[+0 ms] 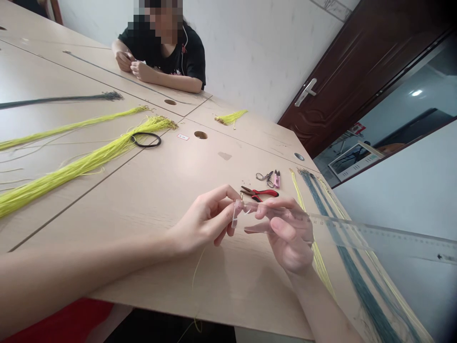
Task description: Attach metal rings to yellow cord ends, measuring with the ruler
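My left hand (210, 219) is closed, thumb and fingers pinching the end of a clear ruler (400, 243) together with a thin yellow cord (196, 271). The cord hangs from under that hand past the table edge. A small gold-coloured bit shows just above the fingertips. Beside it, my right hand (289, 233) overlaps the ruler, its fingers apart and stretched toward the left hand, slightly smeared by motion. The ruler runs out to the right, past the table's side. Red-handled pliers (266, 193) lie just beyond my fingertips.
Behind the pliers lie small scissors (266, 178) and pink thread snips (277, 179). Yellow cord bundles (89, 155) stretch across the left, one with a black band (146, 140). Grey-blue cords (342, 252) lie at right. Across the table (150, 190) sits a person (171, 62), hands together.
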`<action>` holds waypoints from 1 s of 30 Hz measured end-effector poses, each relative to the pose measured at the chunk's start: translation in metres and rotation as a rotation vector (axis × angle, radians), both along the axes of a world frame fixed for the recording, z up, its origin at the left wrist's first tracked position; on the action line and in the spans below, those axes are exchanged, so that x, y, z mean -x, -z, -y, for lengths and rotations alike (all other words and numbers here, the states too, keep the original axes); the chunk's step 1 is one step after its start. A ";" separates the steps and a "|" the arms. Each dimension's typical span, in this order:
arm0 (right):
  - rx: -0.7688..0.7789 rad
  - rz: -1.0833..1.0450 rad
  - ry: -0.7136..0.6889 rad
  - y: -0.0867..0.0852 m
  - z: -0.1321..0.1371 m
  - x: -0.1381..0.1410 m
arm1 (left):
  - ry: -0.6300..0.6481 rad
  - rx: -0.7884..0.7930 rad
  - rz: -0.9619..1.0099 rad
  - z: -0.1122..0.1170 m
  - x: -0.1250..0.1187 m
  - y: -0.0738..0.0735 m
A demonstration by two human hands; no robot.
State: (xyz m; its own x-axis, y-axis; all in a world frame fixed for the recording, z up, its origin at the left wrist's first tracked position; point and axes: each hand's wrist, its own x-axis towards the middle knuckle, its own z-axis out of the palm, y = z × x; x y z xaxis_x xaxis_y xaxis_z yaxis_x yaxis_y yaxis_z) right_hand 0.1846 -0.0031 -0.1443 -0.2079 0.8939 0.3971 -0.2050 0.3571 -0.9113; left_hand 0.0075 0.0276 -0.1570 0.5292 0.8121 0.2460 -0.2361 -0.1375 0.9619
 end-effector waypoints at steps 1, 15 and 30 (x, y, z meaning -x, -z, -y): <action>0.002 0.001 -0.004 0.000 0.000 0.000 | 0.008 -0.005 0.010 0.000 0.000 0.000; 0.058 0.000 0.003 -0.002 0.001 0.000 | 0.073 0.024 0.082 0.002 0.000 0.001; 0.099 -0.046 -0.036 -0.003 0.002 -0.003 | 0.250 0.146 0.201 -0.005 0.002 0.003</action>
State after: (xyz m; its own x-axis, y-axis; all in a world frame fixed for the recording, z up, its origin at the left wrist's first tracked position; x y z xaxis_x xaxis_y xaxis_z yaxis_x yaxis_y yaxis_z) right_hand 0.1873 -0.0046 -0.1411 -0.2245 0.9214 0.3172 -0.2581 0.2577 -0.9311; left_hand 0.0059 0.0330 -0.1602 0.6687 0.6979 0.2566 -0.4319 0.0837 0.8980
